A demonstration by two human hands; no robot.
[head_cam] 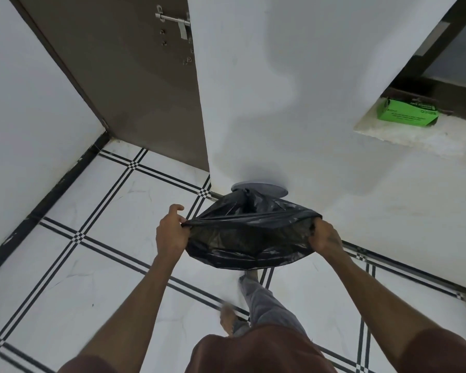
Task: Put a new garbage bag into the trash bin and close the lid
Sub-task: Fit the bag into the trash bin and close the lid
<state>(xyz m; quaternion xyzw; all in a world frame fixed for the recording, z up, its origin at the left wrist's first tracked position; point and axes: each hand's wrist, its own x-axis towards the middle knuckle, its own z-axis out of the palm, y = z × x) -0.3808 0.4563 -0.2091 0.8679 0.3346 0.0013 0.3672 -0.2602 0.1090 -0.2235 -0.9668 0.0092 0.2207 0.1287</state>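
At far left I see a white wall, then a brown door (135, 84) with a metal latch (174, 21) near its top. Below it runs white floor tile (92, 265) crossed by black stripe bands. My left hand (171, 232) pinches the left edge of the black garbage bag (249, 238), thumb and curled fingers clamped on the rim, the index finger lifted free above. The bag hangs stretched between both hands, its mouth pulled wide toward me. Just behind it, against the base of the white wall, a grey round lid (264, 188) peeks out; the bin beneath is hidden by the bag. My right hand (324, 238) grips the bag's right edge, fingers curled round the bunched plastic. Up at right, a green box (406, 113) sits on a ledge (382, 130).
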